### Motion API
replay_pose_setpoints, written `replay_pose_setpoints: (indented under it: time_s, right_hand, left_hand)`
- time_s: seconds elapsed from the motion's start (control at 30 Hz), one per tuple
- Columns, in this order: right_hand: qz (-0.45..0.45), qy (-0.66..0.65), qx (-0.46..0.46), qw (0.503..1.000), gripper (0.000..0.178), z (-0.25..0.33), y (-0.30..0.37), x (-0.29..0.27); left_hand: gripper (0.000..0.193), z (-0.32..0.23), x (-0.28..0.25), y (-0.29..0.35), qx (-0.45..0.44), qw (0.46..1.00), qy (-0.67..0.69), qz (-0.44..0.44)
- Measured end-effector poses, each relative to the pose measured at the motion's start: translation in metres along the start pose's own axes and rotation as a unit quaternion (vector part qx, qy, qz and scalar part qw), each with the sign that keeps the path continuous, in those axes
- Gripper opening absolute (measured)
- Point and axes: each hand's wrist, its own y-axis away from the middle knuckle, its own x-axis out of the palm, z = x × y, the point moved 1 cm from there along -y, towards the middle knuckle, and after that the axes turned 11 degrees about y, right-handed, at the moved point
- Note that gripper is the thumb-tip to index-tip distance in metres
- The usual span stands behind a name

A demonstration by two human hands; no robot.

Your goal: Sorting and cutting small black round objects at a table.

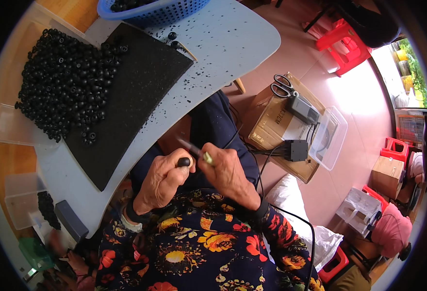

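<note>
My left hand is closed, pinching a small rounded black part between thumb and fingers in front of my lap. Close beside it, my right hand is closed around a slim knife, its blade blurred and pointing up and to the left. A pale yellow-green bit of the handle shows between the right fingers. A big heap of similar black parts lies on the table to the left, partly on a black mat. Two loose ones rest by the mat's far corner.
Black scraps litter the pale table, where a blue basket stands at the far edge. To the right, a cardboard box carries scissors, a grey device and a clear plastic lid. Red stools and other people are farther off; cables run near my right arm.
</note>
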Motion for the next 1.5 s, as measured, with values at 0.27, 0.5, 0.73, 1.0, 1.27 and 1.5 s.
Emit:
replay_pose_setpoints:
  time_s: [0.27,0.5,0.73,1.0,1.27,1.5]
  right_hand:
    - [0.026,-0.181,-0.011,0.983,0.031,0.025,-0.006,-0.015]
    - [0.018,-0.26,0.007,0.965,0.026,0.031,-0.009,-0.006]
    - [0.034,-0.258,0.026,0.965,0.017,0.013,-0.006,0.006]
    - [-0.013,-0.211,-0.024,0.977,0.013,0.033,-0.006,-0.011]
    - [-0.051,-0.183,0.04,0.981,0.007,0.007,-0.008,-0.004]
    - [0.011,-0.36,0.007,0.933,0.009,0.038,-0.007,-0.016]
  left_hand:
    - [0.01,0.005,0.01,0.001,0.17,0.969,-0.178,-0.035]
    - [0.017,0.008,0.011,0.004,0.272,0.903,-0.327,-0.061]
    - [0.009,0.001,0.014,0.008,0.183,0.961,-0.198,-0.066]
    - [0.026,-0.008,0.011,0.005,0.052,0.998,-0.016,-0.018]
    - [0.027,-0.005,0.008,-0.003,0.017,0.996,0.091,-0.017]
    - [0.018,-0.011,0.004,-0.001,0.016,1.0,0.02,-0.002]
